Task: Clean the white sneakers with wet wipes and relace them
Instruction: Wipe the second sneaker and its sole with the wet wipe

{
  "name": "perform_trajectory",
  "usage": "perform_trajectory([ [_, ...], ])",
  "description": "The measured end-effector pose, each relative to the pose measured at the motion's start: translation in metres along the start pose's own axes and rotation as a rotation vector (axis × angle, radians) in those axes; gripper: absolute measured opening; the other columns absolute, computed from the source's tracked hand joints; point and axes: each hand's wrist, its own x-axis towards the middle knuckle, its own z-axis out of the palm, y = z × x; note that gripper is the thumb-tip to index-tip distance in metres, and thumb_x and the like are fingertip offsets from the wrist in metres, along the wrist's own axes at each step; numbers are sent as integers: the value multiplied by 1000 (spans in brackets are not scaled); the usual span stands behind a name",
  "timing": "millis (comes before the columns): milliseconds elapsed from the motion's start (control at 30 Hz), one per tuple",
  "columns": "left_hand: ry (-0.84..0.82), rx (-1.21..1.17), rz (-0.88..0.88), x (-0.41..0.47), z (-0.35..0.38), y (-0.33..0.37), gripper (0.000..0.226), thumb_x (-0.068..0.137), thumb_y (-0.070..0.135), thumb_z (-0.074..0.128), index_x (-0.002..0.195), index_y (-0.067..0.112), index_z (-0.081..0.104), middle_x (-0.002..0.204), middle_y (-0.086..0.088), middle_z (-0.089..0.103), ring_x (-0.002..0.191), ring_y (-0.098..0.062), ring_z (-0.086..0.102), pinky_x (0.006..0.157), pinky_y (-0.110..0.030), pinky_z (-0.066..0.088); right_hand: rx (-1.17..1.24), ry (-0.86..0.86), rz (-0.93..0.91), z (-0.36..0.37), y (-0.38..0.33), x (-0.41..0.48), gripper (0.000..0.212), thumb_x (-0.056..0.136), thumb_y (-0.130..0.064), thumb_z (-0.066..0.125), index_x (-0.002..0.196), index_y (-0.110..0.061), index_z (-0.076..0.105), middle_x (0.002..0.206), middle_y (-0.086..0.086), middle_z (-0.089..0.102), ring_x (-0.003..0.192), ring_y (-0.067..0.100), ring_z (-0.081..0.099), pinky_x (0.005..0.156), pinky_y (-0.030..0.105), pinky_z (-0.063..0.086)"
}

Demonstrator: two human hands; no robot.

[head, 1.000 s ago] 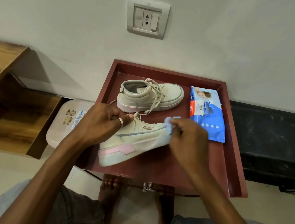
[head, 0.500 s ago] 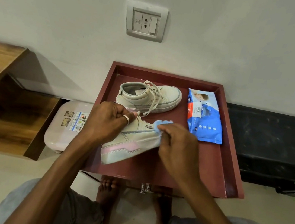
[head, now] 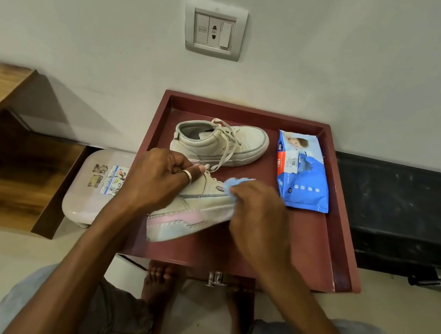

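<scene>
My left hand (head: pixel 157 184) grips the collar of a white sneaker (head: pixel 195 210) with a pink sole patch, tilted on its side over the dark red tray (head: pixel 314 246). My right hand (head: pixel 260 215) holds a light blue wet wipe (head: pixel 235 183) pressed against the sneaker's side near the toe. A second white sneaker (head: pixel 219 144) with loose laces stands upright at the back of the tray. A blue pack of wet wipes (head: pixel 303 173) lies flat on the tray's right side.
A pale plastic stool (head: pixel 93 190) with stickers stands left of the tray. A wooden shelf unit (head: pixel 9 156) is further left. The wall with a socket plate (head: pixel 214 29) rises behind. A black ledge (head: pixel 406 215) runs to the right. My bare feet (head: pixel 159 280) show below.
My right hand has slid the wipe leftward along the sneaker's side, from the toe tip toward the middle. My left hand keeps its grip on the collar.
</scene>
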Motion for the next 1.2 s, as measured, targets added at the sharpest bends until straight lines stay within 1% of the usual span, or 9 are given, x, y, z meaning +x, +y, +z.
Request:
perform_trajectory([
  [133, -21, -3, 6, 2, 1, -3, 34, 92, 41, 68, 70, 16, 76, 55, -14, 64, 39, -16, 43, 40, -20, 33, 144, -66, -130, 2, -45, -21, 27, 86, -5, 55, 105, -6, 74, 102, 7, 72, 95, 20, 65, 91, 31, 53],
  [400, -42, 17, -13, 0, -1, 1, 33, 91, 43, 68, 73, 17, 76, 56, -12, 66, 40, -5, 46, 42, -15, 33, -65, -66, 33, -4, 33, 8, 16, 81, 0, 65, 91, -6, 77, 84, 9, 71, 75, 27, 66, 67, 43, 57],
  [567, -57, -6, -18, -2, -3, 4, 31, 91, 42, 69, 71, 20, 76, 56, -16, 63, 39, -7, 39, 40, -16, 31, -217, -118, 181, -7, 70, 26, 16, 92, -13, 65, 101, -8, 76, 92, 16, 72, 88, 33, 66, 73, 38, 52],
  [633, -57, 10, -25, -1, -3, 6, 31, 91, 43, 68, 70, 21, 75, 57, -13, 65, 40, -7, 42, 41, -15, 33, -183, -53, 193, -13, 72, 25, 18, 94, -19, 65, 98, -6, 76, 89, 16, 72, 87, 31, 67, 71, 35, 52],
  [733, -46, 54, -30, 2, -2, 7, 35, 90, 47, 68, 66, 23, 73, 55, -8, 65, 43, -11, 46, 45, -23, 37, -40, 61, 91, -19, 50, 17, 12, 92, -12, 64, 95, -7, 75, 86, 10, 72, 80, 23, 67, 70, 40, 56],
  [833, -54, 71, -37, 5, -2, 9, 36, 90, 51, 67, 68, 24, 75, 57, -5, 67, 51, -21, 57, 53, -38, 48, 138, 49, -4, -23, 13, 1, 19, 88, -1, 62, 101, -9, 73, 98, 3, 70, 87, 13, 65, 75, 36, 56],
  [933, -108, 47, -51, 10, -3, 15, 34, 90, 51, 68, 72, 23, 78, 56, -4, 66, 46, -17, 51, 50, -36, 45, 236, 23, -116, -29, -32, -26, 24, 87, 3, 59, 106, -5, 72, 104, 5, 67, 96, 16, 64, 82, 30, 53],
  [1100, -58, 50, -80, 19, 1, 23, 25, 89, 39, 73, 72, 21, 79, 64, -5, 71, 55, -16, 56, 56, -38, 49, 104, -79, -381, -20, -70, -55, 32, 99, -7, 42, 112, 0, 70, 111, 12, 66, 102, 26, 59, 99, 28, 46],
  [1200, -8, 80, -83, 22, 7, 24, 26, 88, 34, 72, 72, 15, 79, 63, -7, 69, 60, -20, 60, 59, -34, 48, 99, -15, -363, -15, -51, -48, 26, 91, 3, 53, 107, 0, 73, 108, 11, 68, 99, 27, 60, 95, 30, 48],
])
